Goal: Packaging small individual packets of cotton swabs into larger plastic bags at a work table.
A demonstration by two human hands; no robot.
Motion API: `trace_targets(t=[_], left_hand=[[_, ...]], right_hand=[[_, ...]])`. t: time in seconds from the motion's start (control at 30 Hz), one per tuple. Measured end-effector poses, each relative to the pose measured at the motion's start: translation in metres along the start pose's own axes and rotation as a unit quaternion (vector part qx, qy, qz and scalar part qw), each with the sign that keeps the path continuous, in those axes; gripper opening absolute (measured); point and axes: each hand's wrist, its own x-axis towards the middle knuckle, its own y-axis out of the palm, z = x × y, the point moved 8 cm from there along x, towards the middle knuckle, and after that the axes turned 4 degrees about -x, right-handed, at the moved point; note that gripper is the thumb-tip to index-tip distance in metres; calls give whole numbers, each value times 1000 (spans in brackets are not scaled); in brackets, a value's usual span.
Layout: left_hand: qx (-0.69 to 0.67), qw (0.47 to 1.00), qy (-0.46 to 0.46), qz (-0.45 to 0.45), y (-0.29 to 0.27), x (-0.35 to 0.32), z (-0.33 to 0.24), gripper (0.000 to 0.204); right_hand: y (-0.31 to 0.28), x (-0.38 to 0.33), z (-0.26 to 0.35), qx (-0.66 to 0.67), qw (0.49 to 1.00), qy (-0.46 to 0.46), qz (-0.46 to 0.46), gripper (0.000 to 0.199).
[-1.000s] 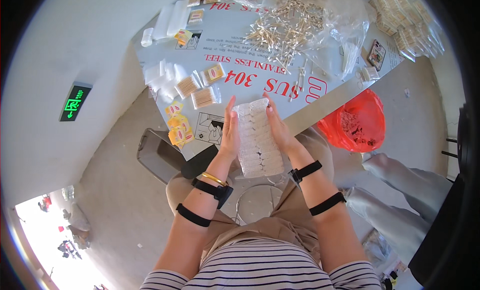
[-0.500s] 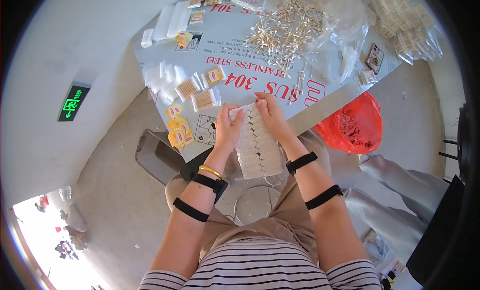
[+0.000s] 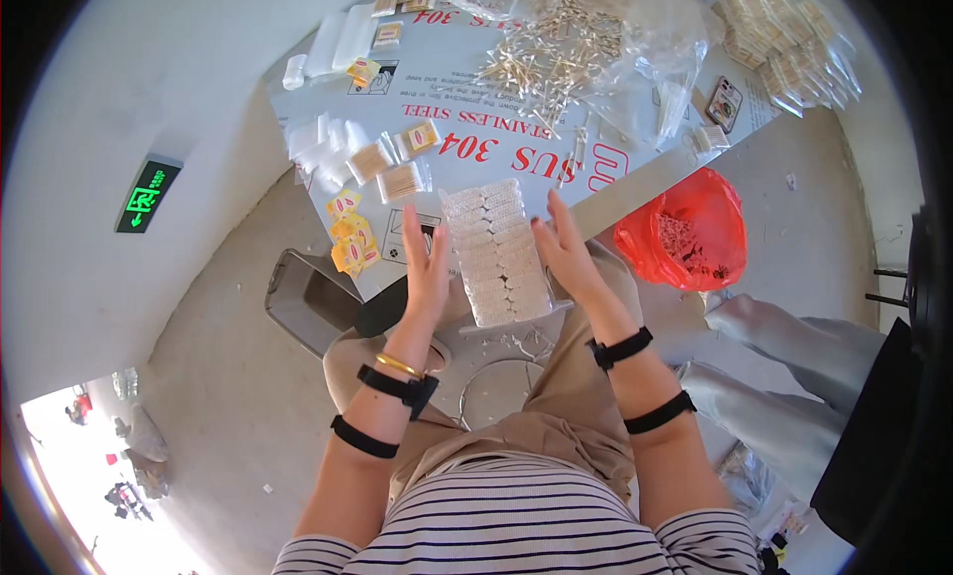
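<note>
Two hands flank long stack of small clear packets (image 3: 496, 252) at near edge of cardboard-covered table (image 3: 635, 178). Our left hand (image 3: 427, 267) flat against stack's left side, fingers straight and spread — pressing, not curled round. Our right hand (image 3: 566, 252) likewise on right side, fingers extended. Loose filled packets (image 3: 397, 168) lie just beyond; red bag (image 3: 685, 232) sits to right below table edge.

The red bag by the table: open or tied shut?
Open: the red bag's mouth gapes upward, showing pale scraps inside.
</note>
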Motion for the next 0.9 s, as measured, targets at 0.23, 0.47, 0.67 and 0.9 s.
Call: trace_targets(t=[0.23, 0.47, 0.67, 0.9], left_hand=[[-121, 975, -185, 8, 5, -52, 57, 54], [7, 968, -245, 47, 17, -83, 22, 73], [-43, 961, -259, 83, 7, -95, -36, 93], [-259, 928, -157, 218, 9, -122, -169, 74]], right_hand=[[12, -34, -19, -12, 998, 3, 54, 49], [14, -66, -29, 64, 970, 217, 87, 49], [0, -91, 29, 49, 981, 93, 160, 67], [-38, -156, 148, 117, 974, -106, 162, 82]])
